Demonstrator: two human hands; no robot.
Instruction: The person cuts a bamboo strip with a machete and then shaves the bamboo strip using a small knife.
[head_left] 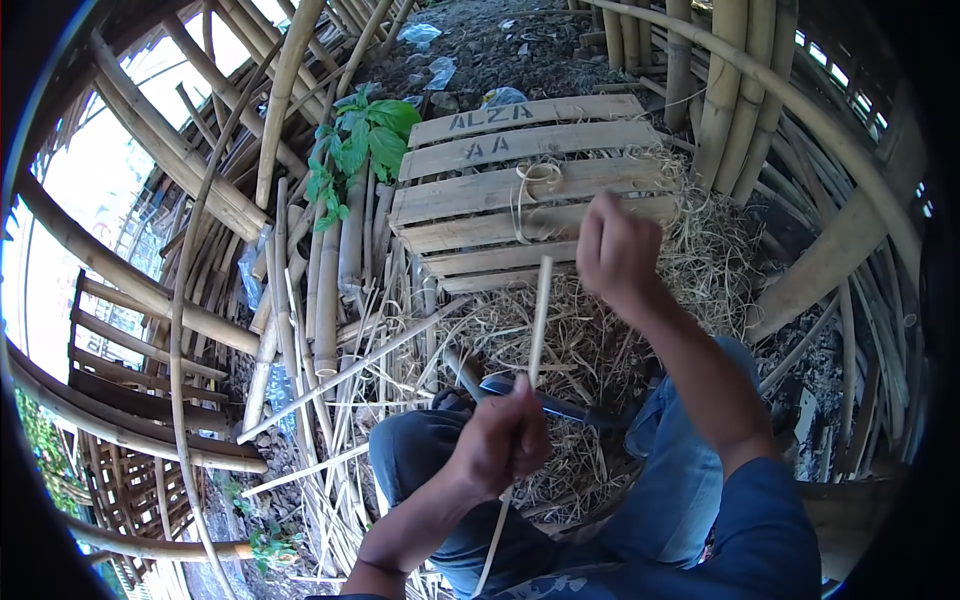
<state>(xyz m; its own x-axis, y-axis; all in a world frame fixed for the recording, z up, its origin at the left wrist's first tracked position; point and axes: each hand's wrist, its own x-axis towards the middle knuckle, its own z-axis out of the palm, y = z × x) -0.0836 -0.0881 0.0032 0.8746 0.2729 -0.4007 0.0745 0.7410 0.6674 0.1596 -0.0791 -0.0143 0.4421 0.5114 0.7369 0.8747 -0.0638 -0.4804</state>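
Observation:
My left hand (501, 437) is closed around a thin, pale bamboo strip (541, 315). The strip stands nearly upright, its upper part rising past my thumb and its lower end hanging below the fist. Higher up and to the right, my right hand (620, 255) is closed in a fist, slightly blurred. Whatever is in its fingers, if anything, I cannot make out. Left of that fist, a curled bamboo shaving (540, 178) shows against the slatted wooden crate (480, 205), which bears painted letters. Between my knees lies a dark, long object (560, 407) with a bluish edge, partly hidden.
Curly shavings (590, 340) cover the ground around my legs and right of the crate. Split bamboo strips (325, 490) lie at the left. Bamboo poles (735, 95) stand at the right, and a bamboo frame (140, 285) runs along the left. A leafy plant (365, 140) grows beside the crate.

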